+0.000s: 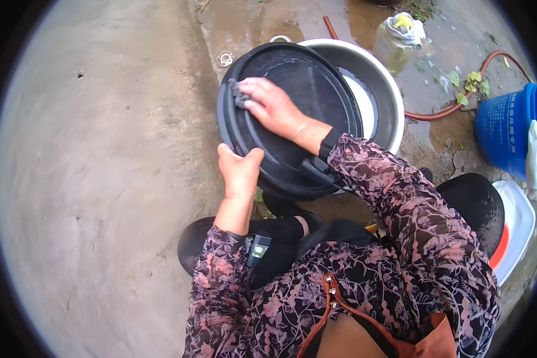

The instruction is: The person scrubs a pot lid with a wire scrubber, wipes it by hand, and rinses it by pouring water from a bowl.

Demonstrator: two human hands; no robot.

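A large round black pan (307,89) is tilted over a metal basin (380,89). My left hand (238,170) grips the pan's near rim and holds it up. My right hand (271,107) lies on the pan's dark surface and presses a small grey scouring pad (240,94) against its left side. The pan hides most of the basin; a patch of pale water (363,104) shows inside the basin to the right.
Wet concrete ground lies all around. Beyond the basin stands a yellowish plastic jug (394,45). A reddish hose (459,107) curves toward a blue bucket (507,128) at the right. A white and orange container (516,230) sits by my right knee.
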